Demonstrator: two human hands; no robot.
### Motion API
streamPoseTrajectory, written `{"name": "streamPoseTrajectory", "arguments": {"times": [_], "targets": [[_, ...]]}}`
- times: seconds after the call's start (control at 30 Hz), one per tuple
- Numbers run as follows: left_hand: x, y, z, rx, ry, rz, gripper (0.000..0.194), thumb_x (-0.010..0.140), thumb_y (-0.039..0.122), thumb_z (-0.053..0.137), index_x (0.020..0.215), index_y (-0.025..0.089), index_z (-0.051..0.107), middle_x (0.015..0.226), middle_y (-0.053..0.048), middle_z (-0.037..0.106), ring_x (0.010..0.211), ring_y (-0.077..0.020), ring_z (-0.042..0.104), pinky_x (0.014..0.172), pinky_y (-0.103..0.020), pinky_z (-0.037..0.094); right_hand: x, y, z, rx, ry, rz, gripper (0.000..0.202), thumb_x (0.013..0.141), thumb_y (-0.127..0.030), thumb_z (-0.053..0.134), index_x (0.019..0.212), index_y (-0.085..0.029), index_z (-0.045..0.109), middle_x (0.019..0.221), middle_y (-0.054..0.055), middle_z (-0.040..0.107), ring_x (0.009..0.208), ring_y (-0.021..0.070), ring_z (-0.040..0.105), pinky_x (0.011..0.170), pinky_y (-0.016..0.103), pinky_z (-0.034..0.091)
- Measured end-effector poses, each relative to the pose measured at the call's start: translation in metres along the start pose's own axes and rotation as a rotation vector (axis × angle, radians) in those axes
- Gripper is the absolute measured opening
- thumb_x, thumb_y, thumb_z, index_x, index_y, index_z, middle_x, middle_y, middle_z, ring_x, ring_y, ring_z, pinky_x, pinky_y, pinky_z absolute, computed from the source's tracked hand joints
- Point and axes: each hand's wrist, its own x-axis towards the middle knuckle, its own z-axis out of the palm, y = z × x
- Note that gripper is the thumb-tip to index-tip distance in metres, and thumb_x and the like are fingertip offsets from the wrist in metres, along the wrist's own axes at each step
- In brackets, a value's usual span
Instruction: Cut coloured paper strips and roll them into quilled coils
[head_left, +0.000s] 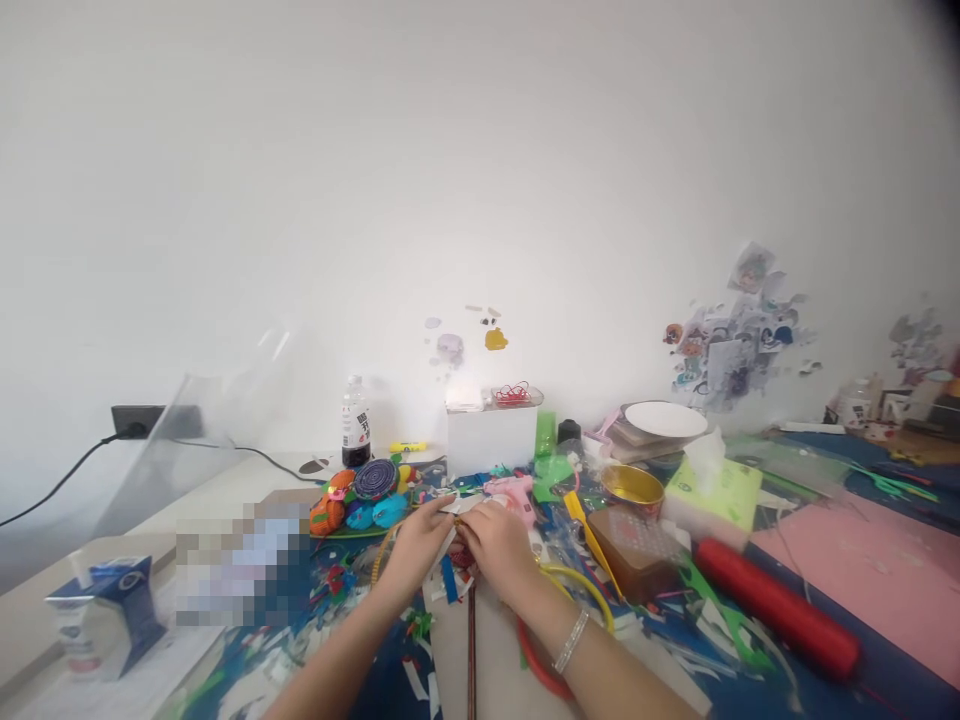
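Note:
My left hand [420, 540] and my right hand [499, 548] meet over the middle of the table, fingers bent in and pinching. Between them is a small piece, mostly hidden by the fingers, with red and white parts showing. A blue strip [449, 580] hangs just below my left fingers. Under the hands, a thin dark striped stick or cord [472, 650] runs toward me over a grey board [495, 660]. Right behind my right hand lies a pink plastic tool [516, 492]. A yellow and red ring [592, 588] lies partly beneath my right forearm.
Paper scraps [300, 640] litter the blue tabletop. To the left are a round woven craft [375, 479], a bottle [356, 425] and a blue-white box [105, 620]. To the right are a gold tin [632, 488], brown box [637, 560], tissue pack [716, 495] and red roll [780, 608].

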Motion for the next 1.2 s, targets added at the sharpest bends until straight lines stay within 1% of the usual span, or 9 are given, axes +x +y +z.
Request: {"name": "streamPoseTrajectory", "arguments": {"times": [0.1, 0.2, 0.33, 0.5, 0.6, 0.77, 0.87, 1.1, 1.2], "targets": [[-0.003, 0.004, 0.001, -0.129, -0.045, -0.082, 0.043, 0.071, 0.033, 0.062, 0.107, 0.011, 0.056, 0.075, -0.008, 0.068, 0.070, -0.0196, 0.065, 0.069, -0.034, 0.051, 0.001, -0.003, -0.004, -0.009, 0.020, -0.002, 0.015, 0.084, -0.013, 0.050, 0.072, -0.018, 0.059, 0.072, 0.002, 0.059, 0.072, 0.0169, 0.049, 0.064, 0.027, 0.037], [-0.005, 0.007, -0.001, -0.255, -0.088, -0.112, 0.035, 0.067, 0.025, 0.067, 0.100, 0.013, 0.060, 0.083, -0.009, 0.069, 0.079, -0.0199, 0.065, 0.077, -0.033, 0.050, 0.003, -0.006, -0.009, 0.019, 0.056, 0.017, 0.013, 0.082, -0.013, 0.052, 0.074, -0.019, 0.060, 0.078, 0.002, 0.059, 0.078, 0.0175, 0.049, 0.069, 0.028, 0.038], [-0.003, 0.007, -0.002, -0.373, -0.113, -0.117, 0.025, 0.066, 0.017, 0.069, 0.090, 0.011, 0.065, 0.084, -0.010, 0.070, 0.081, -0.0204, 0.065, 0.079, -0.031, 0.050, 0.003, -0.010, -0.011, 0.206, 0.118, 0.148, 0.013, 0.077, -0.009, 0.056, 0.078, -0.020, 0.062, 0.087, 0.002, 0.056, 0.085, 0.0180, 0.050, 0.072, 0.029, 0.041], [0.003, 0.002, -0.003, -0.448, 0.019, -0.105, 0.021, 0.068, 0.014, 0.067, 0.088, 0.012, 0.065, 0.081, -0.009, 0.070, 0.080, -0.0201, 0.066, 0.071, -0.026, 0.052, 0.003, -0.017, 0.004, 0.623, 0.123, 0.449, 0.027, 0.071, -0.010, 0.058, 0.097, -0.018, 0.055, 0.089, 0.004, 0.057, 0.079, 0.0177, 0.055, 0.069, 0.030, 0.045], [0.006, -0.001, -0.003, -0.477, 0.129, -0.082, 0.025, 0.069, 0.012, 0.066, 0.093, 0.014, 0.062, 0.085, -0.009, 0.070, 0.084, -0.0198, 0.065, 0.070, -0.024, 0.052, 0.005, -0.023, 0.010, 0.947, 0.024, 0.636, 0.030, 0.071, -0.016, 0.059, 0.099, -0.015, 0.048, 0.078, 0.002, 0.059, 0.069, 0.0159, 0.058, 0.063, 0.027, 0.045], [0.005, 0.000, 0.000, -0.504, 0.204, -0.030, 0.025, 0.071, 0.011, 0.064, 0.096, 0.015, 0.058, 0.089, -0.010, 0.069, 0.087, -0.0215, 0.065, 0.069, -0.026, 0.054, 0.008, -0.029, 0.002, 1.304, -0.073, 0.746, 0.042, 0.058, -0.015, 0.065, 0.095, -0.018, 0.046, 0.063, -0.006, 0.053, 0.050, 0.0096, 0.050, 0.046, 0.020, 0.037], [0.003, 0.001, 0.002, -0.503, 0.212, -0.014, 0.027, 0.071, 0.014, 0.065, 0.096, 0.016, 0.057, 0.091, -0.010, 0.068, 0.088, -0.0230, 0.064, 0.066, -0.027, 0.054, 0.010, -0.027, -0.004, 1.482, -0.139, 0.811, 0.041, 0.056, -0.016, 0.064, 0.092, -0.018, 0.045, 0.058, -0.008, 0.051, 0.044, 0.0071, 0.045, 0.043, 0.018, 0.033], [0.005, 0.000, 0.005, -0.434, 0.271, 0.069, 0.029, 0.064, 0.025, 0.071, 0.085, 0.019, 0.053, 0.084, -0.005, 0.067, 0.085, -0.0210, 0.064, 0.068, -0.028, 0.052, 0.010, -0.030, -0.008, 1.416, -0.201, 0.768, 0.042, 0.053, -0.012, 0.061, 0.092, -0.018, 0.046, 0.054, -0.010, 0.047, 0.040, 0.0055, 0.040, 0.042, 0.017, 0.027], [0.001, 0.007, 0.005, -0.367, 0.277, 0.089, 0.034, 0.059, 0.031, 0.074, 0.081, 0.019, 0.051, 0.083, -0.005, 0.067, 0.086, -0.0226, 0.064, 0.069, -0.029, 0.051, 0.013, -0.029, -0.011, 1.259, -0.198, 0.729, 0.035, 0.058, -0.010, 0.054, 0.092, -0.018, 0.048, 0.056, -0.008, 0.047, 0.042, 0.0072, 0.042, 0.042, 0.018, 0.029]]}}
